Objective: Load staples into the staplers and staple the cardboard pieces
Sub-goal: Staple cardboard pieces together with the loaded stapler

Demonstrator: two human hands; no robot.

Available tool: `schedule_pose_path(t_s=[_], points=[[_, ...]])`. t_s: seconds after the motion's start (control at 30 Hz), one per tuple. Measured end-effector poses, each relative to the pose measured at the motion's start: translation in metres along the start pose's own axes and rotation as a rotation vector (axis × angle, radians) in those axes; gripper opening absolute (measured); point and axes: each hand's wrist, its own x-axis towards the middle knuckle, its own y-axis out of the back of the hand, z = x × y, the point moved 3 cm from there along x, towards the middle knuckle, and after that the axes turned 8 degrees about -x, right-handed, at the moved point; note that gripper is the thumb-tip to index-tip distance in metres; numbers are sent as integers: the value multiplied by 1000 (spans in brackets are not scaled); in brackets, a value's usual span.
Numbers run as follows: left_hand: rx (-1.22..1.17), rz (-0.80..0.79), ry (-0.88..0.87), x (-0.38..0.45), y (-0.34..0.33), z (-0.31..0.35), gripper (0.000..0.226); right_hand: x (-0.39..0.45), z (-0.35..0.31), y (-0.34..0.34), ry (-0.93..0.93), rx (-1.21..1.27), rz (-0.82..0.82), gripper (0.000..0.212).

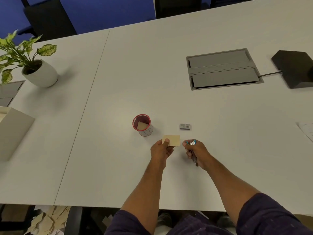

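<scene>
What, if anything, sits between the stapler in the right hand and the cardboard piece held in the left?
Nothing visible does. The stapler in the right hand faces the cardboard piece pinched by the left hand, with only a bare gap of table between them. The staple box and the red cup lie farther back, off that line.

both bare forearms reach forward from dark short sleeves, converging ahead of the body; the left hand has its thumb laid flat on top and fingers curled beneath what it pinches; the right hand is a closed fist, knuckles up, fingers wrapped round what it grips; the hands are just apart
</scene>
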Motion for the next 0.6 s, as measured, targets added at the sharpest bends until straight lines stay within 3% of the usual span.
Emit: schedule_pose_path(t_s=[0.13, 0.27, 0.6], points=[[6, -16, -7, -3, -3, -1, 20, -1, 0, -3, 4, -29, -42, 27], [12, -4, -44, -3, -5, 0, 19, -3, -6, -8, 7, 113, -49, 38], [151, -56, -24, -3, -11, -1, 44, -7, -11, -9, 71, -1, 12, 32]])
